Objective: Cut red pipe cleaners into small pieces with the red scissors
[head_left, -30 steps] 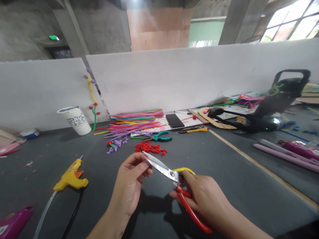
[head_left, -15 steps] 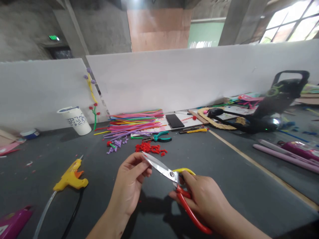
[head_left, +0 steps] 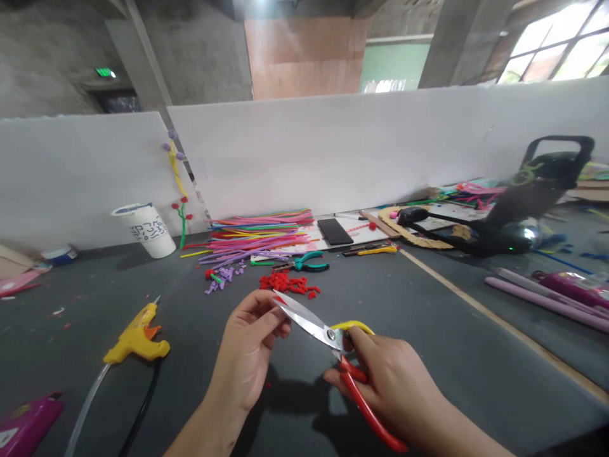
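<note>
Left hand [head_left: 254,336], head view: pinching a small red piece [head_left: 278,299] between finger and thumb, mostly hiding it.
Right hand [head_left: 392,368]: gripping the scissors [head_left: 332,334] by the yellow and red handles, angling them up and leftward.
Blades [head_left: 304,319]: reaching across to the left hand, meeting the red piece near the points; showing too little gap to tell how far apart.
Cutting: apparently snipping at the red piece; working best by squeezing slowly and using only the points.
Pinch: sitting right beside sharp edges, so calling for a hold well back from the cutting line.
Red bits [head_left: 288,283]: lying heaped on the worktop [head_left: 451,336] just beyond the left hand, giving a size for comparison.
Purple bits [head_left: 226,278]: lying left of the red heap, near enough to risk mixing.
Pliers [head_left: 311,261]: resting behind the red heap.
Glue gun [head_left: 136,336]: lying to the left, well apart from both hands.
</note>
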{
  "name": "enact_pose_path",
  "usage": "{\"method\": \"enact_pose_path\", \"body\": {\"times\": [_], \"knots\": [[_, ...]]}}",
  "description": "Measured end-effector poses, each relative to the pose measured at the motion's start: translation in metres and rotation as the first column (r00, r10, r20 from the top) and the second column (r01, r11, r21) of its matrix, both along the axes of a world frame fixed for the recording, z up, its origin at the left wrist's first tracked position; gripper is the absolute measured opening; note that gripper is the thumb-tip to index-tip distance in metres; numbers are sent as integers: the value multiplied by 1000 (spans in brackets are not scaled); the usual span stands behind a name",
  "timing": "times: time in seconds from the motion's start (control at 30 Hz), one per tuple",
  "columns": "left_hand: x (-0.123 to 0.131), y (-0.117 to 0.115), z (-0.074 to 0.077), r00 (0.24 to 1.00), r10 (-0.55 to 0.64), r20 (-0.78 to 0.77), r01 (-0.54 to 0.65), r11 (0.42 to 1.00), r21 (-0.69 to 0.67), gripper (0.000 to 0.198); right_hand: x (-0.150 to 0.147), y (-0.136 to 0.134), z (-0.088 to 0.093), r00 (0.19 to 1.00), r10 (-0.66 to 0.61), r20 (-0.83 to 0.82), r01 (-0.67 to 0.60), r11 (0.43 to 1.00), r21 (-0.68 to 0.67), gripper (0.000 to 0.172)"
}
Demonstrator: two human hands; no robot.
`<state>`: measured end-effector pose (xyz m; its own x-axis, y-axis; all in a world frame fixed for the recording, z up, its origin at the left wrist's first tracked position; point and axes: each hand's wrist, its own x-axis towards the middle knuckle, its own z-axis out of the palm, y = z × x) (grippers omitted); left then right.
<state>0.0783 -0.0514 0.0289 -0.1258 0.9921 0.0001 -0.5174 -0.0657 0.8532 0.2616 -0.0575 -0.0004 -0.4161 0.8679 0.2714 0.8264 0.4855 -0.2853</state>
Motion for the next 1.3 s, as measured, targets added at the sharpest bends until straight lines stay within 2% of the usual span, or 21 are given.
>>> {"method": "enact_pose_path", "body": {"times": [0.47,0.7,1.13,1.3], "knots": [[-1,2,1,1000,5,1,-5,1000,-6,9,-1,1,-2,999,-3,43,4,1000,-28,40],[-2,0,1,1000,11,-7,-11,1000,-21,9,0,0,-2,1000,5,23,-5,1000,2,40],[-4,2,4,1000,-27,-9,27,1000,-9,9,0,1,-1,999,0,52,2,999,-44,41],[-7,4,3,999,-38,-36,37,999,-7,11,3,3,-1,997,-18,72,19,1000,-11,41]]}}
